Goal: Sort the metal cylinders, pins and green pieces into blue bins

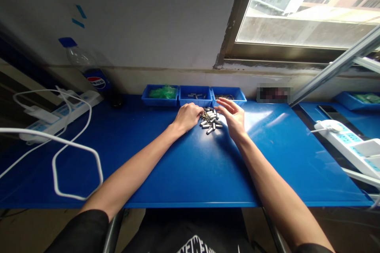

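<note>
A heap of small metal pieces [211,120], silvery blocks or sleeves mixed with thin brass-coloured parts, lies on the blue table between my hands. At the heap's left edge, my left hand [187,116] has its fingers curled and pressed together; whatever they may hold is hidden. On the other side, my right hand [234,118] is open, its fingers apart and reaching over the heap's right edge. Just behind are three blue bins: the left bin [160,102] with green plastic, the middle bin [194,102] with a few silver pieces, the right bin [239,94] with thin metal parts.
A cola bottle [96,79] stands at the back left beside a white power strip [59,118]. A looped white cable [99,166] crosses the table's left side. At the right are another power strip [350,142], a metal frame [332,67] and another blue bin [350,102].
</note>
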Demonstrator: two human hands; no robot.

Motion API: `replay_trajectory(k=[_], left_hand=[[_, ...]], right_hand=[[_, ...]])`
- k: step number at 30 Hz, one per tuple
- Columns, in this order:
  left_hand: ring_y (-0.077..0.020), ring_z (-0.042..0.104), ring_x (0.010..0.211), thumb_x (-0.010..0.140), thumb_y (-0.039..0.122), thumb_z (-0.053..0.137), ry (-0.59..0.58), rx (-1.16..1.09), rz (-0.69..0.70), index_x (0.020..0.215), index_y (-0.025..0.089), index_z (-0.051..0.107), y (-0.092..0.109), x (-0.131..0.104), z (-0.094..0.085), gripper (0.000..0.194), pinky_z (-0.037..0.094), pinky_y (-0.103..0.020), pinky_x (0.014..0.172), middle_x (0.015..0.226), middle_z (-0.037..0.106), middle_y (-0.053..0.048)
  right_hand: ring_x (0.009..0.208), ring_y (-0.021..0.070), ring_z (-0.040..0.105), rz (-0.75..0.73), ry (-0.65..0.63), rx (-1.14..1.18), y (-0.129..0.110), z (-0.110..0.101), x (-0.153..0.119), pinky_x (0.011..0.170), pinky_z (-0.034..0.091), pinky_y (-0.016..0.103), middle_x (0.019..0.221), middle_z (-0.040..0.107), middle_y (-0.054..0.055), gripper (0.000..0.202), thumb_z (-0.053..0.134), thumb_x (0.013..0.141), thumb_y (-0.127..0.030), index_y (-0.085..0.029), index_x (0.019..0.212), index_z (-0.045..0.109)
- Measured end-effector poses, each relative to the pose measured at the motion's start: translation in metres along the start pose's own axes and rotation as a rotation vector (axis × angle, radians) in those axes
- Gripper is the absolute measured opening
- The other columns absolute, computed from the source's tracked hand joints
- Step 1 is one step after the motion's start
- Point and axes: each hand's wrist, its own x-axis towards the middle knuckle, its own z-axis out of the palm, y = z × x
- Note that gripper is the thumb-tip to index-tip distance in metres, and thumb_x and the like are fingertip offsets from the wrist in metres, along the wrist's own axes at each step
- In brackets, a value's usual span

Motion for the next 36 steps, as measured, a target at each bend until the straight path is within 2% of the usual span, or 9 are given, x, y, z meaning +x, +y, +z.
replay_trajectory(k=[4,9,12,15,18,23,29,33,36], left_hand=[[-0.0253,0.074,0.086,0.091,0.013,0.064,0.068,-0.02,0.002,0.09,0.022,0.081,-0.001,0.0,0.0,0.019,0.059,-0.034,0.081,0.09,0.081,-0.007],[-0.0247,0.077,0.093,0.095,0.012,0.061,0.23,-0.129,0.021,0.099,0.021,0.08,0.001,0.001,-0.012,0.02,0.06,-0.036,0.089,0.098,0.082,-0.007],[-0.0219,0.078,0.09,0.094,0.014,0.066,0.35,-0.338,-0.006,0.098,0.019,0.079,0.005,0.004,-0.019,0.014,0.061,-0.035,0.088,0.099,0.083,-0.006],[-0.0194,0.079,0.084,0.091,0.019,0.073,0.401,-0.649,-0.072,0.095,0.017,0.078,0.008,0.008,-0.022,0.007,0.065,-0.032,0.083,0.093,0.083,-0.005],[-0.0204,0.08,0.085,0.084,0.022,0.08,0.351,-0.906,-0.126,0.092,0.014,0.077,0.009,0.011,-0.022,0.011,0.067,-0.034,0.085,0.091,0.083,-0.006],[-0.0216,0.08,0.084,0.072,0.023,0.089,0.213,-1.097,-0.144,0.089,0.013,0.077,0.005,0.011,-0.022,0.023,0.068,-0.036,0.086,0.09,0.083,-0.008],[-0.0215,0.08,0.081,0.073,0.022,0.087,0.098,-1.046,-0.118,0.089,0.014,0.078,0.002,0.008,-0.019,0.02,0.068,-0.036,0.084,0.086,0.082,-0.007],[-0.021,0.08,0.081,0.076,0.02,0.083,0.105,-0.957,-0.089,0.092,0.015,0.078,0.001,0.008,-0.016,0.017,0.067,-0.035,0.083,0.087,0.082,-0.007],[-0.0205,0.08,0.084,0.081,0.017,0.077,0.118,-0.766,-0.082,0.096,0.016,0.078,-0.003,0.007,-0.014,0.016,0.066,-0.033,0.082,0.089,0.082,-0.005]], right_hand=[[0.1,0.0277,0.079,-0.007,-0.015,-0.034,-0.001,-0.001,0.0,0.096,0.062,0.048,0.125,0.079,0.013,0.048,0.084,0.081,-0.052,-0.023,0.118,0.075],[0.092,0.025,0.078,-0.001,-0.007,-0.007,-0.001,-0.001,0.0,0.092,0.062,0.046,0.118,0.08,0.011,0.043,0.084,0.08,-0.05,-0.024,0.113,0.076],[0.084,0.0224,0.077,0.016,-0.029,-0.016,-0.003,-0.001,-0.001,0.088,0.062,0.043,0.103,0.082,0.007,0.041,0.085,0.079,-0.049,-0.025,0.111,0.077],[0.076,0.0209,0.074,0.047,-0.08,-0.063,-0.006,0.001,-0.003,0.082,0.062,0.042,0.09,0.081,0.004,0.044,0.085,0.079,-0.052,-0.025,0.114,0.078],[0.075,0.021,0.073,0.084,-0.149,-0.053,-0.008,0.003,-0.005,0.079,0.062,0.041,0.089,0.08,0.004,0.048,0.084,0.08,-0.057,-0.025,0.116,0.078],[0.076,0.021,0.072,0.087,-0.205,0.009,-0.006,0.003,-0.005,0.081,0.06,0.04,0.086,0.079,0.003,0.036,0.087,0.078,-0.055,-0.024,0.097,0.081],[0.072,0.0196,0.069,0.14,-0.202,0.087,-0.006,0.002,-0.003,0.08,0.06,0.04,0.081,0.076,0.002,0.035,0.093,0.072,-0.053,-0.025,0.089,0.081],[0.071,0.0183,0.068,0.147,-0.221,0.121,-0.007,0.0,-0.002,0.079,0.059,0.038,0.081,0.077,0.002,0.032,0.094,0.072,-0.049,-0.025,0.089,0.082],[0.069,0.0188,0.068,0.103,-0.204,0.048,-0.006,-0.001,-0.001,0.077,0.059,0.038,0.077,0.076,0.002,0.032,0.092,0.074,-0.05,-0.024,0.09,0.082]])
